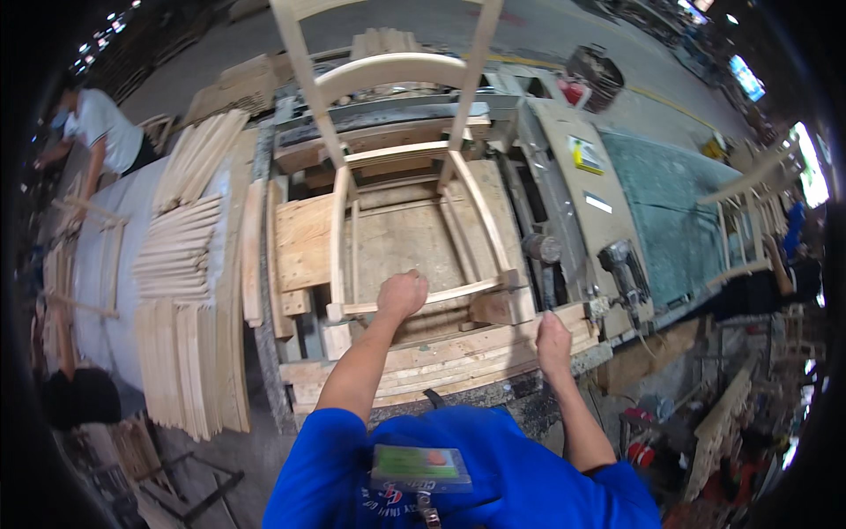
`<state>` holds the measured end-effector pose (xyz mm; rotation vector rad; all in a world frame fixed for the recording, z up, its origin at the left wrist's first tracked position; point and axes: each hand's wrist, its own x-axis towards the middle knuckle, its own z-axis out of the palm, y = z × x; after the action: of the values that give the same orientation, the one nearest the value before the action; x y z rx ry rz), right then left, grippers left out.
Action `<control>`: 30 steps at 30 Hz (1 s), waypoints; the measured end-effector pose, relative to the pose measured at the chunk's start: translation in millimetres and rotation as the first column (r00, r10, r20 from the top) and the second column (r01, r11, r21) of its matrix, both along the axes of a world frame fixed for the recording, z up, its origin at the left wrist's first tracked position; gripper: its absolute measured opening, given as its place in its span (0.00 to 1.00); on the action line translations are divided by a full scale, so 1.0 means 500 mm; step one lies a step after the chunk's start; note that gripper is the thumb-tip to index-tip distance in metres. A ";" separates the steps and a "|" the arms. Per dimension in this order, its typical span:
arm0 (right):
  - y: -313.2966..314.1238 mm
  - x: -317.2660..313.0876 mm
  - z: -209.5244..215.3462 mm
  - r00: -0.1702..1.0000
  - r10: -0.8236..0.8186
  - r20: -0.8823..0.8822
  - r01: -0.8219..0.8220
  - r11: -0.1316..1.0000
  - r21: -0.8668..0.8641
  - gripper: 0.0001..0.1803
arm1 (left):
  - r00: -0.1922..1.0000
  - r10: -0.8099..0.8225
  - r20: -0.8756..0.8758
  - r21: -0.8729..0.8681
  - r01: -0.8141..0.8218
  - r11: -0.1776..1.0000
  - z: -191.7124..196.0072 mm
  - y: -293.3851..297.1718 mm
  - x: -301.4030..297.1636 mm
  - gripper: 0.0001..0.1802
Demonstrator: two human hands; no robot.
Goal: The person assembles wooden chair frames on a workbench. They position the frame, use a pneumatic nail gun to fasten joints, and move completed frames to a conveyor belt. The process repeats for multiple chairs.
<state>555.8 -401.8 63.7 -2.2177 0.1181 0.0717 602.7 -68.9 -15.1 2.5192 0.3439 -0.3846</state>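
Observation:
A pale wooden chair frame without a seat panel lies in a workbench fixture in front of me, its back stretching away at the far side. My left hand is closed around the front rail of the frame. To the right of the frame, my right hand is in a fist at the lower end of a dark handle. That handle leads up to a mallet with a round, worn head. The frame's right front corner rests by a wooden block. My fingers hide part of the front rail.
A nail gun lies on the bench's right side, near a yellow box. Stacked wooden slats fill the left table. Planks line the near bench edge. A co-worker stands far left; another person's arm shows far right.

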 end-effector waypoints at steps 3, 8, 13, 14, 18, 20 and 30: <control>0.006 -0.035 0.045 0.970 0.232 0.067 -0.208 0.943 -0.259 0.18 | 0.999 -0.027 -0.032 -0.013 0.027 1.000 -0.012 0.002 -0.007 0.25; 0.024 -0.120 -0.020 0.770 0.638 -0.005 -0.599 0.721 -0.348 0.15 | 0.999 0.005 0.045 0.030 -0.007 1.000 -0.021 0.004 -0.033 0.22; 0.032 -0.121 -0.063 0.662 0.749 0.003 -0.693 0.613 -0.379 0.13 | 0.984 -0.103 0.142 0.145 0.082 0.986 -0.014 -0.047 -0.035 0.17; 0.033 -0.110 -0.067 0.600 0.799 0.052 -0.733 0.574 -0.364 0.12 | 0.973 -0.193 0.130 0.199 0.165 0.966 -0.018 -0.042 -0.042 0.16; -0.051 0.015 -0.001 0.696 0.714 0.075 -0.677 0.687 -0.263 0.15 | 0.958 0.129 0.257 -0.124 -0.100 0.987 -0.034 -0.096 -0.056 0.13; -0.133 0.134 0.028 0.834 0.503 0.227 -0.440 0.855 -0.274 0.15 | 0.954 0.154 0.258 -0.133 -0.123 0.983 -0.031 -0.084 -0.065 0.17; -0.510 0.413 -0.097 0.989 0.002 -0.145 -0.102 0.721 -0.685 0.47 | 0.930 0.243 0.275 -0.319 -0.150 0.936 -0.033 -0.134 0.013 0.16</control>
<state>762.3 -656.7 15.4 -2.9787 0.1793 0.2452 609.3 -135.8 -31.7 2.1810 0.3821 0.0433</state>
